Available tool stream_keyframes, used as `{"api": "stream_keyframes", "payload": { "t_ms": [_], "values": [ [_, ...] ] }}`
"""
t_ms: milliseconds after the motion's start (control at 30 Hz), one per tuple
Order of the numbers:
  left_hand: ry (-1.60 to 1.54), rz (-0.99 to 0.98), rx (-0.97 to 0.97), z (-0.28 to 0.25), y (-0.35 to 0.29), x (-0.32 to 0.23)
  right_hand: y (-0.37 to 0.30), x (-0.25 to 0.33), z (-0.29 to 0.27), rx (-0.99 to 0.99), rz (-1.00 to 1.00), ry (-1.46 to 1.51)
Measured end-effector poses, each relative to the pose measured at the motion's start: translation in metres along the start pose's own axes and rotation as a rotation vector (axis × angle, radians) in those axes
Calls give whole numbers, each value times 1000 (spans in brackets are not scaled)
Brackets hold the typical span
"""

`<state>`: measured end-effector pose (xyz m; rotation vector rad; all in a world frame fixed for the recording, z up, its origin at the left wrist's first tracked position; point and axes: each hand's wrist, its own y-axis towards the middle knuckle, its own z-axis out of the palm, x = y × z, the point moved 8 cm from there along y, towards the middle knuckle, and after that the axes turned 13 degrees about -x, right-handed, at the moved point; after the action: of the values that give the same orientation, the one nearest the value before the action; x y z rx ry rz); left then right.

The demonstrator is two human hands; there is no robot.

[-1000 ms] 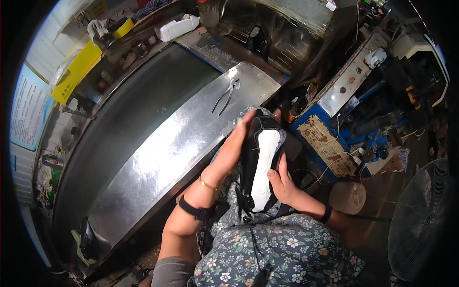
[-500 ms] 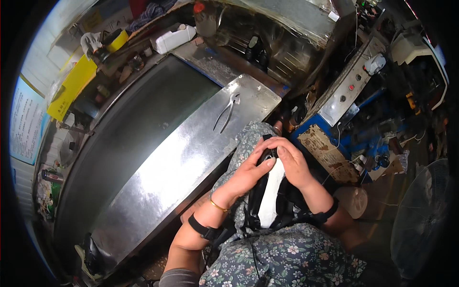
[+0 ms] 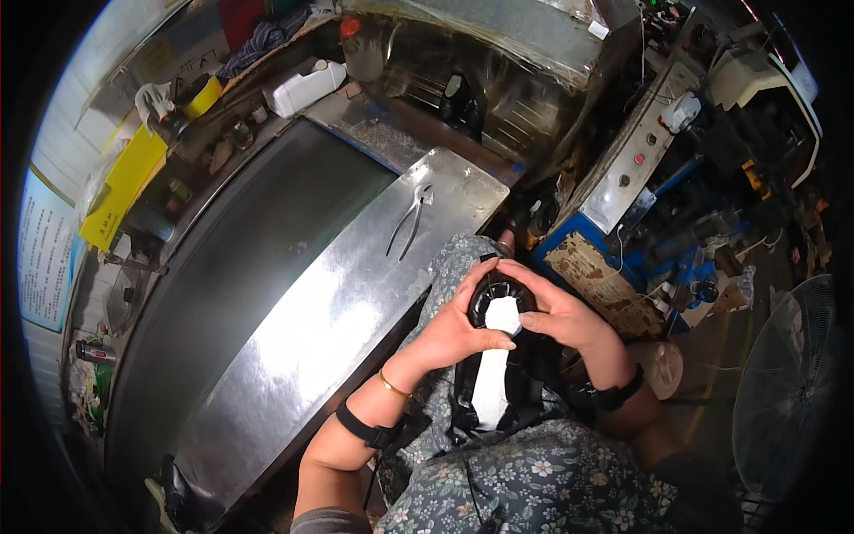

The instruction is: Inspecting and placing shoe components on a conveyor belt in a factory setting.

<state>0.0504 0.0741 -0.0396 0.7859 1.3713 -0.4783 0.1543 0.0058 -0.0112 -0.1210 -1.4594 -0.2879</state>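
Note:
A black shoe upper point(image 3: 467, 405) lies sole side up in my lap, with a white insole point(image 3: 491, 387) along its middle. Its black edge is gathered in pleats around the toe. My left hand point(image 3: 454, 325) wraps the toe from the left, its thumb lying across the white insole. From the right, my right hand point(image 3: 569, 316) cups the toe, thumb on the insole's edge. The fingertips of both hands meet beyond the toe. Long-handled pincers point(image 3: 411, 227) lie on the metal table point(image 3: 356, 294) to the left, apart from both hands.
Beyond the metal table runs a dark conveyor belt point(image 3: 258, 200). Another dark shoe point(image 3: 175, 494) sits at the table's near left end. A white jug point(image 3: 307, 87) stands at the back. To the right are a blue machine point(image 3: 578, 227) and a fan point(image 3: 792, 392).
My hands have opened out from over the toe to its sides, uncovering the pleated edge and more white insole. The view has shifted slightly.

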Motion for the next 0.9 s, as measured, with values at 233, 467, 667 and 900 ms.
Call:
{"api": "stream_keyframes", "payload": {
  "t_ms": [233, 467, 667, 900],
  "values": [
    [261, -103, -206, 23, -7, -41, -3, 9, -10, -3, 200, 202],
    [-105, 275, 389, 102, -41, -100, -91, 13, -106, 120, 805, 266],
    [545, -136, -530, -87, -13, 41, -144, -58, -169, -553, 539, 227],
    [1230, 89, -414, -166, -62, 91, -81, -62, -204, -688, 172, 366]
  ]
}}
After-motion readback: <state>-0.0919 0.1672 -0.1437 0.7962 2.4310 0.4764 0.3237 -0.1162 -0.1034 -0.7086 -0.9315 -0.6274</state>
